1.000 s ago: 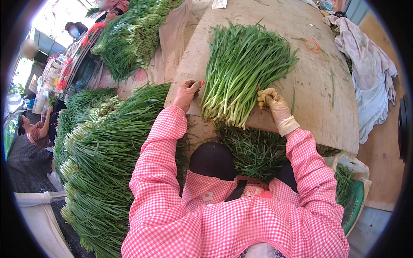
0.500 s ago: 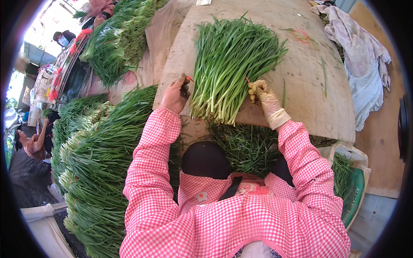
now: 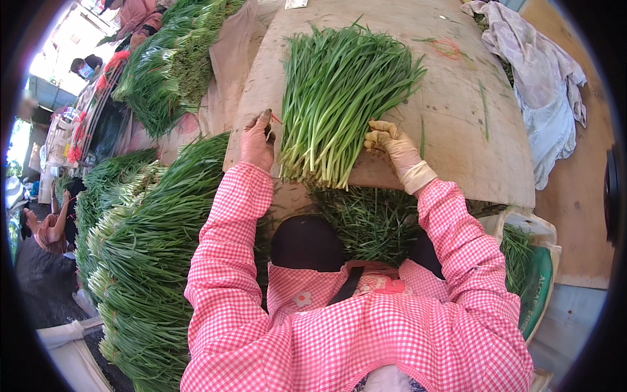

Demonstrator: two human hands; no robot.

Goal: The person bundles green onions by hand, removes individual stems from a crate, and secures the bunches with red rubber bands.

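A broad bunch of green garlic chives [image 3: 346, 98] lies on the worn wooden board [image 3: 464, 153], its pale cut ends toward me. At its left side my bare left hand [image 3: 259, 140], fingertips stained dark, pinches a thin red tie [image 3: 277, 120] that runs to the bunch. My right hand [image 3: 393, 147], in a yellowish glove, is closed against the bunch's right side, near the cut ends. Its fingers hide what they hold now; half a second ago a red tie end stuck up from them. Any tie under the chives is hidden.
Tied bunches of chives [image 3: 153, 261] are heaped at my left, with more [image 3: 163, 78] farther back. Loose red ties [image 3: 446, 47] and stray leaves lie on the board. A pale cloth [image 3: 539, 85] drapes at right, above a white tub [image 3: 522, 228]. Other people sit at far left.
The whole view has shifted slightly, so things sit a little farther left. The red end at my right fingers no longer shows. Both hands stay at the sides of the bunch.
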